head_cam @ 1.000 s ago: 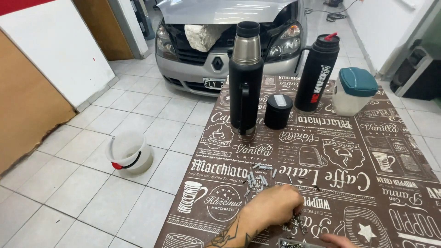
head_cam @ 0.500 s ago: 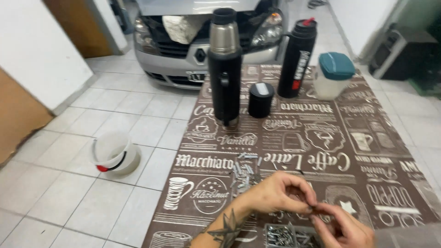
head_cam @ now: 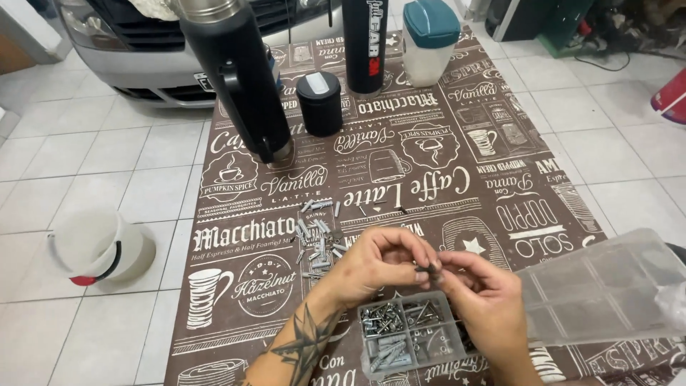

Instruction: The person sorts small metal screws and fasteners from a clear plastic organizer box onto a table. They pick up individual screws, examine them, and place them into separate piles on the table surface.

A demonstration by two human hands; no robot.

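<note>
Just one view on my end, a head-worn cam tilted steeply down over the table [head_cam: 236,314], close enough that the hands sit at the bottom edge. It faces forward across the patterned tabletop toward a parked car [head_cam: 136,64] (only its bumper makes the top edge). No second view overlaps it.
</note>
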